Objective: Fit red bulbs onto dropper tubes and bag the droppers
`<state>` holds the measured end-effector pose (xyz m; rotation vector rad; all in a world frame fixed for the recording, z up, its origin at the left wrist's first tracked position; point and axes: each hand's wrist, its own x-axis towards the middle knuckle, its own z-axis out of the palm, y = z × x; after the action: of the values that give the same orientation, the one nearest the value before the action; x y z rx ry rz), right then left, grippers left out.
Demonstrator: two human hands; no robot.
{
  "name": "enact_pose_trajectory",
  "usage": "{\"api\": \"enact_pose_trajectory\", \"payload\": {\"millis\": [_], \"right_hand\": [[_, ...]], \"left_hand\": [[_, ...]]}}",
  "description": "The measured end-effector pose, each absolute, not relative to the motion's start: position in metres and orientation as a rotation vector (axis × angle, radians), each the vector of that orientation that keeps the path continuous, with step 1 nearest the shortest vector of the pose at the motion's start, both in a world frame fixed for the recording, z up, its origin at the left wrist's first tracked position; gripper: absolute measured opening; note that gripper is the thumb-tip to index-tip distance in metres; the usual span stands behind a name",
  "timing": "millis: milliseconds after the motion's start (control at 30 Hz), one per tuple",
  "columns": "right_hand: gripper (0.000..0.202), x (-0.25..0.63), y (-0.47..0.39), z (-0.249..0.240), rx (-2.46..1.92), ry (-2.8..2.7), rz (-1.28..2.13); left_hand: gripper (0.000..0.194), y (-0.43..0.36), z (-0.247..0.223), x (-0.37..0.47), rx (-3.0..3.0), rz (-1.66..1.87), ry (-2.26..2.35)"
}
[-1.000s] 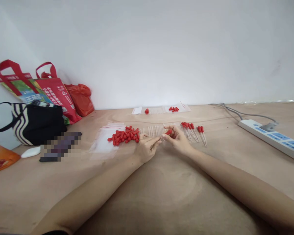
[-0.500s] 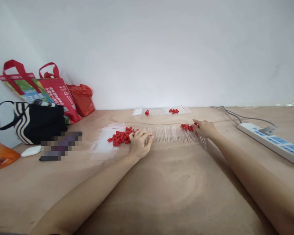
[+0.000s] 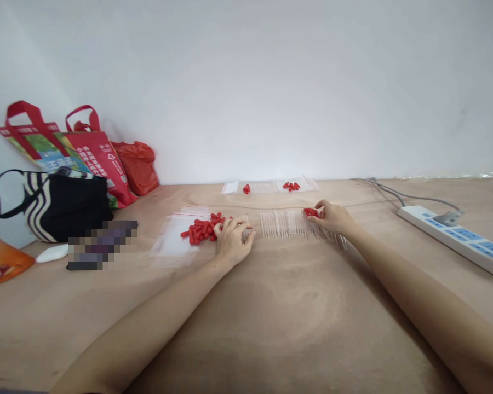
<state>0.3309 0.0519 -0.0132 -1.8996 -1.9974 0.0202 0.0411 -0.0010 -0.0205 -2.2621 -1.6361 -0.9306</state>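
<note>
My left hand (image 3: 235,241) rests at the right edge of a pile of red pieces (image 3: 201,231), its fingers spread over the end of some clear sticks. The pile lies on clear plastic bags (image 3: 170,241). A row of thin clear sticks (image 3: 285,223) runs between the hands. At its right end, my right hand (image 3: 332,218) has thumb and fingers curled round a small group of red pieces (image 3: 309,212); exactly what it grips is too small to tell. More clear sticks lie partly hidden under the right hand.
Flat bags (image 3: 265,187) with red pieces lie near the wall. A white power strip (image 3: 456,232) with a grey cable is at the right. At the left stand a black bag (image 3: 74,202), a red shopping bag (image 3: 102,158) and a red plastic bag (image 3: 136,167).
My right hand has moved left, and its thumb and fingers have come round the small red group. My left hand has barely shifted.
</note>
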Motion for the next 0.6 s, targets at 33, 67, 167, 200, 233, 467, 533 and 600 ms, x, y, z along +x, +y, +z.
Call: {"api": "enact_pose_trajectory", "payload": {"millis": [33, 67, 167, 200, 233, 467, 533, 600], "right_hand": [[0.038, 0.331, 0.053, -0.014, -1.906, -1.983, 0.022], [0.035, 0.333, 0.053, -0.015, -1.914, -1.966, 0.025], [0.029, 0.339, 0.056, -0.019, -1.953, -1.917, 0.014], [0.029, 0.341, 0.057, -0.020, -1.966, -1.902, 0.003], [0.029, 0.342, 0.058, -0.020, -1.974, -1.888, -0.007], [0.019, 0.336, 0.054, -0.013, -1.853, -1.988, 0.013], [0.016, 0.333, 0.053, -0.011, -1.859, -2.038, 0.008], [0.014, 0.333, 0.053, -0.011, -1.885, -2.065, -0.007]], "left_hand": [[0.013, -0.001, -0.021, 0.041, -2.264, -0.931, -1.632], [0.013, -0.001, -0.021, 0.041, -2.266, -0.930, -1.628], [0.012, 0.000, -0.021, 0.041, -2.274, -0.928, -1.624], [0.011, 0.000, -0.022, 0.041, -2.276, -0.928, -1.625], [0.011, 0.000, -0.022, 0.041, -2.277, -0.927, -1.627], [0.011, 0.001, -0.023, 0.040, -2.289, -0.912, -1.630], [0.010, 0.001, -0.023, 0.040, -2.294, -0.907, -1.631], [0.010, 0.001, -0.023, 0.040, -2.296, -0.906, -1.628]]}}
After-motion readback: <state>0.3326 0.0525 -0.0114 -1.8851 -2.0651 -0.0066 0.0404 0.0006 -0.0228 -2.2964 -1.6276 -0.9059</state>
